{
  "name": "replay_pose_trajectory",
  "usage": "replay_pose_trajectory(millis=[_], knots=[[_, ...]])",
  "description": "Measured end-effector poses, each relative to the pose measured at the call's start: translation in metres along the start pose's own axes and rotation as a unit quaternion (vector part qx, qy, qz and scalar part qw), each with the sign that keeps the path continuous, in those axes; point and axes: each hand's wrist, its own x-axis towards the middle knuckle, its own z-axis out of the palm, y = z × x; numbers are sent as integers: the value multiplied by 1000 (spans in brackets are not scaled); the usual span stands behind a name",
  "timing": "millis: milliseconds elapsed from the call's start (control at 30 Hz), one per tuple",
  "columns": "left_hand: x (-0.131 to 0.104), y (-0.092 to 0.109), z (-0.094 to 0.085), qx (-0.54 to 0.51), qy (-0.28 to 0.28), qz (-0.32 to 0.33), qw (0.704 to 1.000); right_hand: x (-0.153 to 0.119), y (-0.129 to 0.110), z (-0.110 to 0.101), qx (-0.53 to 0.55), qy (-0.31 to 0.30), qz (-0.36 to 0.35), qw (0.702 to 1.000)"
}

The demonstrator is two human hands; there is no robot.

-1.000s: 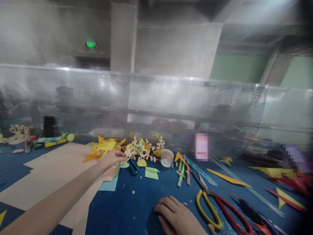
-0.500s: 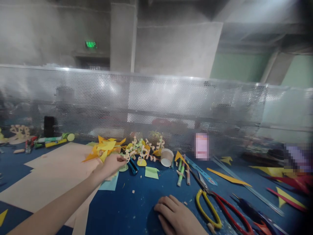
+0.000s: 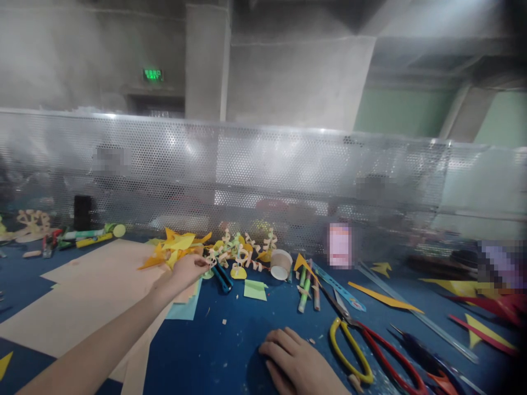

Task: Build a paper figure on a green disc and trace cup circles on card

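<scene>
My left hand (image 3: 190,270) reaches over the large pale paper sheets (image 3: 94,302) to the far side of the table. Its thumb and fingers pinch a small curled paper ornament (image 3: 212,257) at the left end of a row of similar paper curls (image 3: 244,253). Just right of those fingertips lies a blue utility knife (image 3: 223,278). Yellow and orange paper scraps (image 3: 179,244) are heaped behind the hand. My right hand (image 3: 298,359) rests on the blue tabletop, holding nothing, its fingers loosely bent. Scissors (image 3: 349,323) with one yellow and one red handle lie to its right.
A perforated metal screen (image 3: 263,164) runs along the back. A tape roll (image 3: 281,264), green sticky notes (image 3: 255,289), marker pens (image 3: 305,288), a blue ruler (image 3: 341,289) and a dark pointed tool (image 3: 432,356) lie about. A black phone-like object (image 3: 82,213) stands at the left.
My left hand has drawn back very slightly to the left, uncovering more of the blue knife. The right hand stays where it was.
</scene>
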Motion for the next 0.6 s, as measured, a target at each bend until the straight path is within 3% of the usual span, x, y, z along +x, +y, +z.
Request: replay_pose_trajectory(millis=[333, 600], knots=[[-1, 0, -6, 47, 23, 28, 998, 0, -2, 0, 4, 8, -3, 1000], [-9, 12, -18, 85, 55, 49, 994, -1, -3, -2, 4, 3, 0, 1000]])
